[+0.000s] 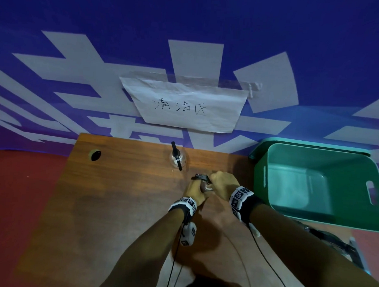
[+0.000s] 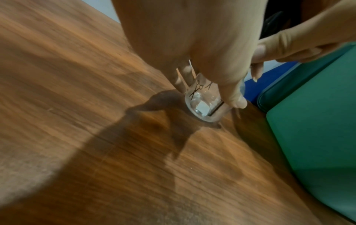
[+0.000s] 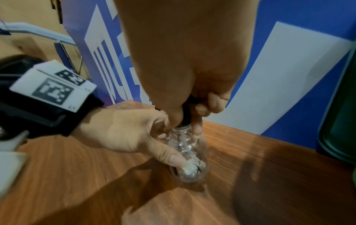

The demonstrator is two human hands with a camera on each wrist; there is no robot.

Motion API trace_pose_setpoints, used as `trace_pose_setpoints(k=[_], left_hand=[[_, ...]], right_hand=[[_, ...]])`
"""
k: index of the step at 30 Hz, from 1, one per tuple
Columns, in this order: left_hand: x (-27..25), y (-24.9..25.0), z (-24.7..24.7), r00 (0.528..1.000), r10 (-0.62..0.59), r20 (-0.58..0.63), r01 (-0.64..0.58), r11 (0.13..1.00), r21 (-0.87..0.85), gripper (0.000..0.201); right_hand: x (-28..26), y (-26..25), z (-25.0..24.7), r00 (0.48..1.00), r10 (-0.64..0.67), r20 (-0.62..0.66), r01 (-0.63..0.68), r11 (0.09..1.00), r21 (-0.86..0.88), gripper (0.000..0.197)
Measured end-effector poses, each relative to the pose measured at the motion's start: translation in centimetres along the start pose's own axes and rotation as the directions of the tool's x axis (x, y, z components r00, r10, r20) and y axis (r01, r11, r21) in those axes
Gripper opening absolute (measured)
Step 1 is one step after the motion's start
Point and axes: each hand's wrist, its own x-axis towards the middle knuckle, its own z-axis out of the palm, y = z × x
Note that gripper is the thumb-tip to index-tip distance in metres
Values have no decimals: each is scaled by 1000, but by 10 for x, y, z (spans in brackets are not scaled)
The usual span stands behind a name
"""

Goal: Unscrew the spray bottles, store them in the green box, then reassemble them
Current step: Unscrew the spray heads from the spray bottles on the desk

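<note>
Two hands (image 3: 154, 129) on bottle (image 3: 189, 158) | second bottle (image 1: 177, 159) (head view only)

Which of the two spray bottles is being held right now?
The nearer spray bottle, beside the green box: the left hand grips its clear body and the right hand grips its black cap. The farther spray bottle stands alone, untouched.

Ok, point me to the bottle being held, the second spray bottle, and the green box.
held bottle (image 3: 189, 161): right wrist view, clear lower body.
second spray bottle (image 1: 177, 159): head view, black spray head on top.
green box (image 1: 261, 173): head view, left wall.
</note>
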Motion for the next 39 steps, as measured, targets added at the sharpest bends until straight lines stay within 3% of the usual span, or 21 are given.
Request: trace_pose_setpoints(k=[7, 10, 20, 23, 26, 34, 39], left_hand=[[20, -24, 15, 1000, -22, 5, 23, 997, -68, 13], [4, -8, 10, 999, 19, -38, -19, 1000, 6, 4], [0, -5, 7, 997, 42, -71, -40, 999, 32, 22], [5, -5, 7, 999, 21, -48, -20, 999, 32, 18], [5, -6, 7, 999, 4, -51, -3, 1000, 12, 5], [-1, -9, 22, 989, -1, -149, -1, 1000, -14, 24], [0, -6, 17, 993, 16, -113, -16, 1000, -4, 23]], right_hand=[[-7, -2, 17, 995, 69, -69, -57, 985, 162, 27], [-11, 0, 27, 991, 84, -101, -60, 974, 220, 30], [-9, -4, 41, 969, 202, -141, -157, 947, 279, 34], [-5, -10, 44, 946, 291, -142, -237, 922, 307, 35], [-1, -8, 43, 953, 280, -116, -237, 927, 291, 36], [1, -5, 50, 960, 230, -158, -200, 961, 189, 46], [2, 1, 46, 971, 176, -164, -168, 984, 63, 45]])
